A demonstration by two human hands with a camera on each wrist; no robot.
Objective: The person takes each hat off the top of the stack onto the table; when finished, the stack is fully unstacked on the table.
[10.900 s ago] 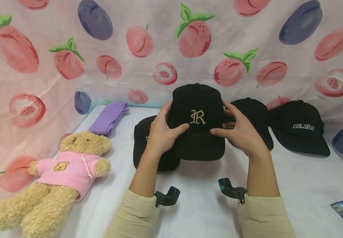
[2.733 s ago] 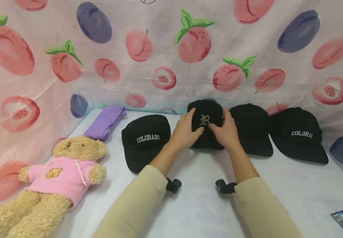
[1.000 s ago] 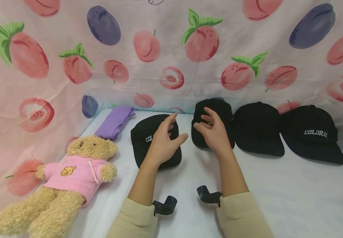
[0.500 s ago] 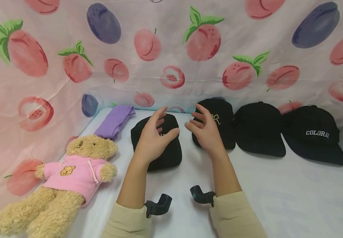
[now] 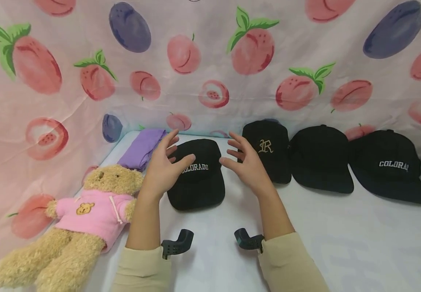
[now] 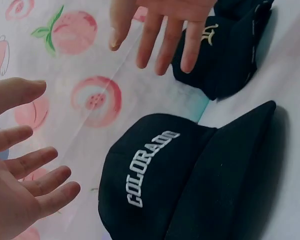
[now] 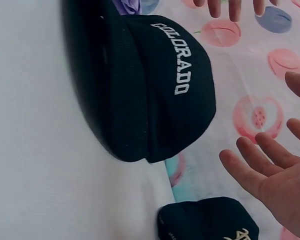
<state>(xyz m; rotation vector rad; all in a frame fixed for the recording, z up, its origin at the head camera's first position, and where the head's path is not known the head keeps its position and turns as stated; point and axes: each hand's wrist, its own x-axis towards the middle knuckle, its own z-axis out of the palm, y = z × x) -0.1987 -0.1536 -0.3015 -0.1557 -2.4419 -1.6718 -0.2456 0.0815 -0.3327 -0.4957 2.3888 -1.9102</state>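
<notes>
A black baseball cap with white COLORADO lettering [image 5: 199,190] sits on the white surface, brim toward me. On its left side my left hand [image 5: 160,170] hovers with fingers spread, overlapping the cap's edge in the head view. My right hand [image 5: 247,166] is raised at the cap's right, fingers apart and holding nothing. Both wrist views show space between the fingers and the COLORADO cap [image 6: 155,170]. Behind my right hand stands a black cap with a gold R [image 5: 272,162], partly covered by it.
Right of the R cap are a plain black cap [image 5: 321,162] and another lettered black cap [image 5: 389,166]. A teddy bear in a pink hoodie [image 5: 89,219] lies at left, below a folded purple cloth [image 5: 142,148]. A fruit-print curtain [image 5: 210,48] rises behind.
The R cap, held earlier, now rests beside the plain cap, released. Both hands have moved left from it, and the left hand has just shifted to the COLORADO cap's left side.
</notes>
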